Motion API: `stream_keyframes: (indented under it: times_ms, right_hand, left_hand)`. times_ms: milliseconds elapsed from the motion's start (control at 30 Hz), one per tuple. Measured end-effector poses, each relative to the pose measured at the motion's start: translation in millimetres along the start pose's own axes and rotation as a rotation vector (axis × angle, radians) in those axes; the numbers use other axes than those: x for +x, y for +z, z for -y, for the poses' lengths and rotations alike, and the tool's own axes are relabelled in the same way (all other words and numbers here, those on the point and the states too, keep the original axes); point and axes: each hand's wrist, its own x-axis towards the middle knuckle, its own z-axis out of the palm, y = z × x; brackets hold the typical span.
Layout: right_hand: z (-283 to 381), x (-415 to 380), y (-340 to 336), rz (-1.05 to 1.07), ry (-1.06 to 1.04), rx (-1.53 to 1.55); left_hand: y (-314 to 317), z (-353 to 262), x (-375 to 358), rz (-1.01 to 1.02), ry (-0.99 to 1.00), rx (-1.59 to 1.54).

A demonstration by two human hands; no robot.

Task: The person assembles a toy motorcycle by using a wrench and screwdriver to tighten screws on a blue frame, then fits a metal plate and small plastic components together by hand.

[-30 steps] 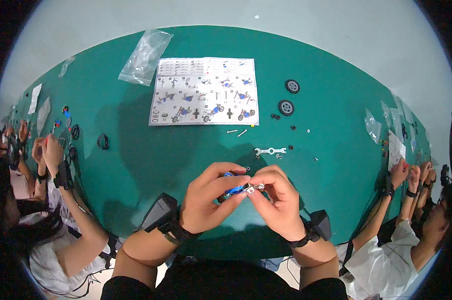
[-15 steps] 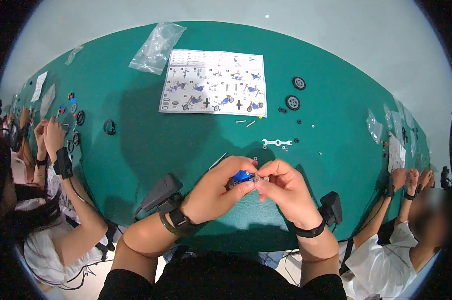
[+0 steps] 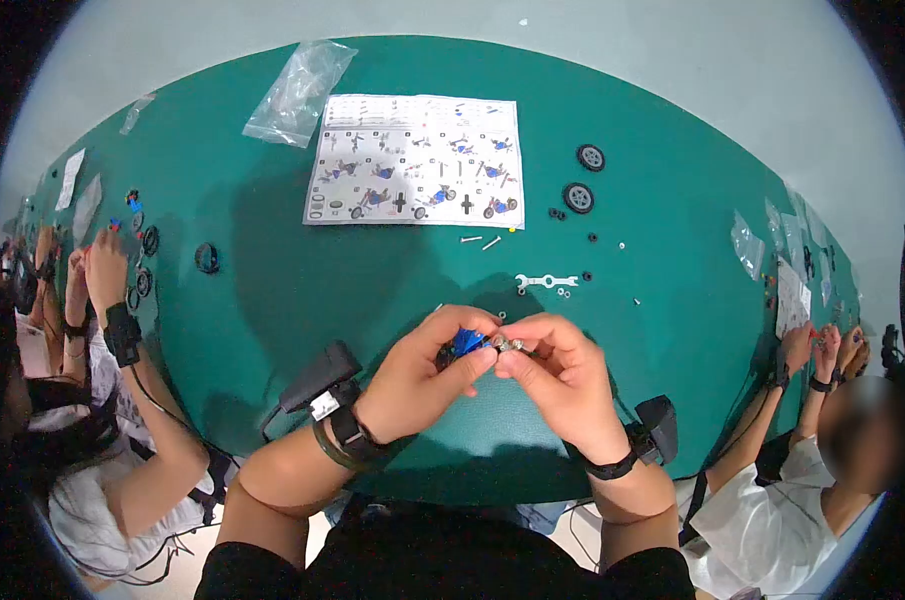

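- While both hands are held above the near edge of the green table, a small blue assembly is gripped by the left hand between thumb and fingers.
- At its right end, small metal hardware is pinched by the right hand; whether a nut or a bolt is held cannot be told.
- For careful fitting, the assembly should be steadied on the left and fine adjustment confined to the right fingertips, low over the table.
- Farther from the near edge, a double-ended wrench is laid, with hex nuts just beside it.
- Beyond it, two bolts are placed near the instruction sheet, against which orientation is best checked; two wheels are set to its right.
- Near the curved far edge, a transparent plastic bag is laid.
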Motion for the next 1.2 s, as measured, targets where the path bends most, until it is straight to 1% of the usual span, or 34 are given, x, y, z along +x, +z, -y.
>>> stream_keyframes:
  times_ms: [133,333,433,533,600,700,800,1000,1200]
  right_hand:
    - [0.1,2.0,-0.7,0.013,0.02,0.021]
    - [7.7,3.0,-1.0,0.018,-0.004,-0.06]
    - [2.5,6.3,-4.4,0.03,-0.136,-0.171]
    - [6.3,5.0,-5.3,0.079,0.029,-0.02]
    - [4.9,4.6,-5.6,0.074,0.032,-0.04]
    - [4.9,4.5,-3.6,0.072,0.0,-0.046]
    - [2.6,3.5,-2.1,0.058,-0.04,-0.082]
    - [1.3,2.8,-2.2,0.013,-0.033,-0.122]
    - [-1.1,3.2,-1.5,-0.014,-0.088,-0.164]
  left_hand:
    - [-2.4,1.1,0.1,0.017,-0.047,-0.064]
    - [-5.4,-7.3,1.3,0.064,-0.169,-0.141]
    - [-7.0,-4.6,1.4,0.079,-0.178,-0.174]
    - [-7.4,-3.0,1.3,0.082,-0.169,-0.181]
    - [-7.6,-0.6,1.5,0.086,-0.17,-0.203]
    - [-7.4,-2.7,2.0,0.109,-0.235,-0.292]
    - [-6.6,-1.7,1.4,0.102,-0.21,-0.264]
    - [-1.4,0.2,-0.8,0.0,0.025,0.032]
    - [-0.2,-4.2,-2.2,-0.015,0.056,0.071]
